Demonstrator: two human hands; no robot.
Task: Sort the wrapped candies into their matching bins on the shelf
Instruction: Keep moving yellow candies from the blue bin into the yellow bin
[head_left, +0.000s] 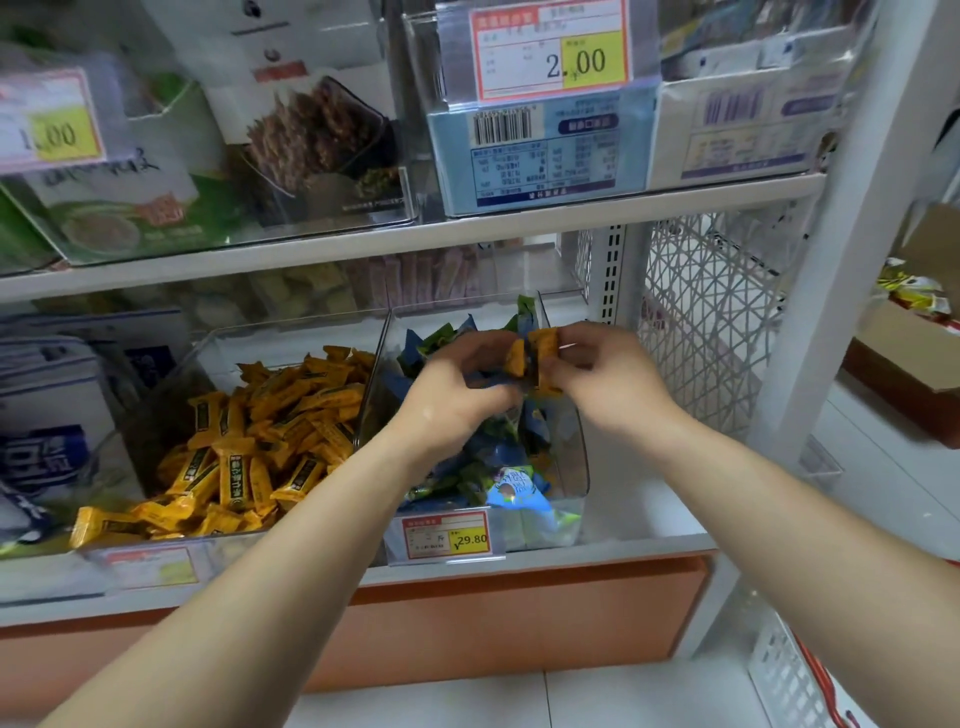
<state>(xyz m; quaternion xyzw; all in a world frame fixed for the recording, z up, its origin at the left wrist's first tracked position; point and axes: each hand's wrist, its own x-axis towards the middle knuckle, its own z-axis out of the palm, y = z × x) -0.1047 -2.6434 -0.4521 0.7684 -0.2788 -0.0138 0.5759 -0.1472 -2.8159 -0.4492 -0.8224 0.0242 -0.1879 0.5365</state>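
- White shelf (649, 519): two boards in view. Clear bins side by side on the lower board, boxed goods in clear holders on the upper one.
- Left bin (171, 374): wide, open at the top, filled with a heap of orange candies (270, 431). All in the same wrapper, lying in every direction.
- Right bin (576, 467): narrower, just beside the left bin, wall against wall. Filled with blue and green candies (498, 467), mixed together.
- Left hand (457, 389): above the right bin, fingers curled, fingertips and thumb closing on the left side of the held candies (535, 358). Perhaps something blue under the palm as well, too blurred to tell.
- Right hand (608, 374): close to the left hand, also above the right bin. Thumb and forefinger pinching the right side of the same pieces.
- Held candies: orange, seemingly two, caught between both hands, long axis near upright, clear of the blue and green heap below. Same colour as the heap in the left bin, so probably strays picked out for sorting.
- Price tag (447, 535): on the front of the right bin, reading 29.80.
- Relation to decide the next move: matching bin to the left of the hands, just across the dividing walls, with the left hand nearer to it. Likely a short carry to the left over these walls, after letting go with the right hand.
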